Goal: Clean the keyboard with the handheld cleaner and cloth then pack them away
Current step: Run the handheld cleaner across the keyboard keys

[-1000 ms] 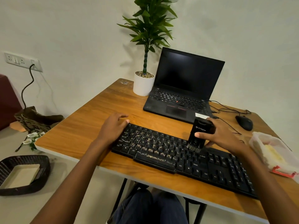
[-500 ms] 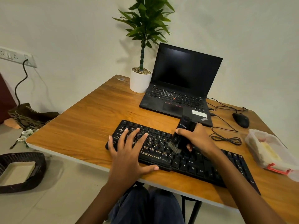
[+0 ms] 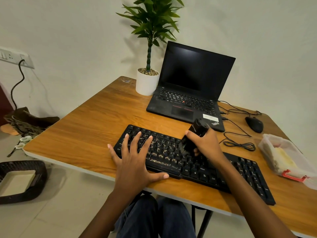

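Note:
A long black keyboard [image 3: 207,170] lies slantwise near the front edge of the wooden table [image 3: 89,127]. My left hand [image 3: 135,162] rests flat on its left end, fingers spread over the keys, thumb along the front edge. My right hand [image 3: 206,145] grips a black handheld cleaner [image 3: 194,134], tilted, with its brush end down on the keys at the keyboard's middle. A yellow cloth [image 3: 283,158] lies inside a clear plastic box [image 3: 267,143] at the table's right edge.
An open black laptop [image 3: 188,93] and a white potted plant [image 3: 147,83] stand at the back. A black mouse [image 3: 254,124] and its coiled cable [image 3: 240,145] lie at the right. A dark basket [image 3: 22,181] sits on the floor at the left.
My left hand moved from the keyboard's far left corner onto its left keys, flat and spread. My right hand carried the cleaner leftwards along the keys, from right of middle to the centre.

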